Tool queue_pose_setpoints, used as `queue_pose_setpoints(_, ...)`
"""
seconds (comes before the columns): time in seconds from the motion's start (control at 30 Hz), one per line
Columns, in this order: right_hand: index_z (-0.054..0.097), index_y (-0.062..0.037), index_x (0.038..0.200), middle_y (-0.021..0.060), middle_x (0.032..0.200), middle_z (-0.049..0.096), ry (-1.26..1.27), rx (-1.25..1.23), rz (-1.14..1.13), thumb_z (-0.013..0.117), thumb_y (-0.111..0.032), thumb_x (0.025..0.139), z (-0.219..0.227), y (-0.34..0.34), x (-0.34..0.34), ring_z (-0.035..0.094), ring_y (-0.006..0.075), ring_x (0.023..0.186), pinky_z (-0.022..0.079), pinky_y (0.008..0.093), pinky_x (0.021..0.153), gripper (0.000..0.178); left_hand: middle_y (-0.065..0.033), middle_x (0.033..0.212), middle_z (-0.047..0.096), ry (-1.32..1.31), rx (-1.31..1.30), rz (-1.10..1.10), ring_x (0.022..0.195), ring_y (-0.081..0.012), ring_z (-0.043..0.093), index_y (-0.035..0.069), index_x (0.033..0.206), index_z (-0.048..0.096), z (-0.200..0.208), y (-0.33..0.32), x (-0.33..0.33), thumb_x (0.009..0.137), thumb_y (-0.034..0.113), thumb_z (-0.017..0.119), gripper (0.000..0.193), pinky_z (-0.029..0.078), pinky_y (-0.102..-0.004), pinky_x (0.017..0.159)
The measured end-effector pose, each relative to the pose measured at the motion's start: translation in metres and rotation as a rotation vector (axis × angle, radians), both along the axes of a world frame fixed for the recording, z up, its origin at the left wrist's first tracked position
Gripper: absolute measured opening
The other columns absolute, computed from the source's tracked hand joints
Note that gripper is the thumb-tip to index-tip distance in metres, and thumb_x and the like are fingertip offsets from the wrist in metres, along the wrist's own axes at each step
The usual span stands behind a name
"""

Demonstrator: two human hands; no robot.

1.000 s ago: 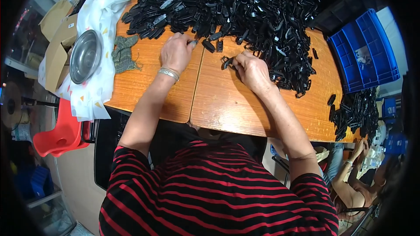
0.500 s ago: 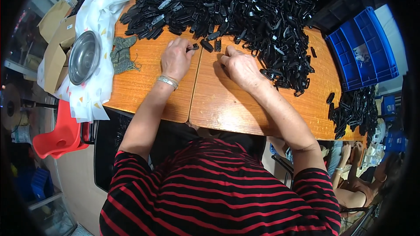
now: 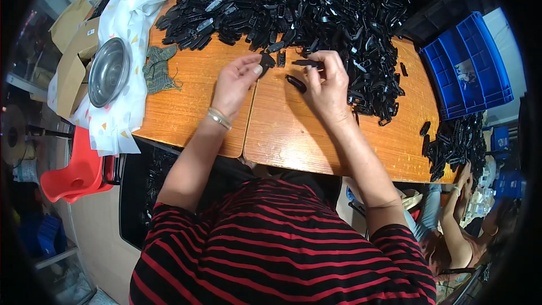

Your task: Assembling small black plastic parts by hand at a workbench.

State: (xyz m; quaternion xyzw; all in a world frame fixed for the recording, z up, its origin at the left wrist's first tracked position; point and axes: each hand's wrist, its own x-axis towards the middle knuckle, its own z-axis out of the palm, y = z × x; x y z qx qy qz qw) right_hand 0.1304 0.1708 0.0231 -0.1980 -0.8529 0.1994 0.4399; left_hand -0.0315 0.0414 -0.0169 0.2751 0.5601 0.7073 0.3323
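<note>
My left hand [image 3: 232, 86] pinches a small black plastic part [image 3: 266, 64] between thumb and fingers, just above the wooden table [image 3: 288, 135]. To its right, my right hand [image 3: 328, 86] grips a slim black plastic piece [image 3: 305, 63] that points toward the left hand. A rounded black part [image 3: 295, 83] lies on the wood below and left of the right hand's fingers. Between the hands, a short ribbed black part [image 3: 281, 59] rests near the pile's edge. The large pile of black plastic parts [image 3: 265, 8] spreads beyond both hands and down past the right one.
On the left, a metal bowl [image 3: 109, 72] sits on a patterned white sheet [image 3: 127, 116], beside a grey-green knitted cloth [image 3: 160, 68]. A blue crate [image 3: 471, 68] leans at the right, near a smaller heap of black parts [image 3: 457, 144]. Another person [image 3: 454, 237] works at the lower right.
My right hand has shifted right and now shows a slim black piece in its fingers. A rounded part now lies near it. My left hand has turned, its fingers more extended around a part.
</note>
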Motion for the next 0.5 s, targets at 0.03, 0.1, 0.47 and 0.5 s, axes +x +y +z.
queue_pose_setpoints(0.03,0.059,0.0013,0.096,0.0108,0.092,0.059,0.057,-0.107,0.018,0.06,0.004,0.083,-0.003,-0.01,-0.003,0.064,0.0189,0.077,0.054,0.0286,0.066,0.014,-0.0045,0.102,0.067,-0.15,0.031,-0.084,0.085,-0.0111,0.062,0.0,0.118,0.059,0.005,-0.005,0.008,0.092,0.008,0.064,0.028,0.051,-0.0232,0.077)
queue_pose_setpoints(0.1,0.059,0.0009,0.096,0.0099,0.091,0.059,0.09,-0.16,-0.003,0.061,0.005,0.082,-0.003,-0.028,-0.007,0.062,0.0173,0.075,0.052,0.0276,0.064,0.014,-0.0037,0.104,0.066,-0.299,0.06,-0.168,0.085,-0.0096,0.062,-0.001,0.118,0.058,0.006,-0.011,0.023,0.093,0.008,0.062,0.027,0.05,-0.0222,0.077)
queue_pose_setpoints(0.47,0.058,0.0003,0.109,0.0103,0.095,0.061,-0.1,-0.307,0.225,0.07,-0.002,0.084,0.003,-0.064,0.014,0.064,0.0147,0.07,0.052,0.0241,0.058,0.028,-0.0031,0.1,0.067,-0.319,0.178,-0.197,0.082,-0.0066,0.062,0.0,0.12,0.058,0.011,-0.024,0.039,0.094,0.007,0.061,0.027,0.051,-0.0198,0.072)
queue_pose_setpoints(0.5,0.058,0.0002,0.109,0.0084,0.095,0.061,-0.068,-0.398,0.251,0.069,-0.003,0.086,0.001,-0.064,0.013,0.064,0.0115,0.071,0.052,0.0235,0.059,0.026,-0.0029,0.101,0.067,-0.295,0.193,-0.217,0.081,-0.0062,0.062,-0.001,0.121,0.058,0.012,-0.025,0.039,0.094,0.007,0.061,0.029,0.051,-0.0197,0.072)
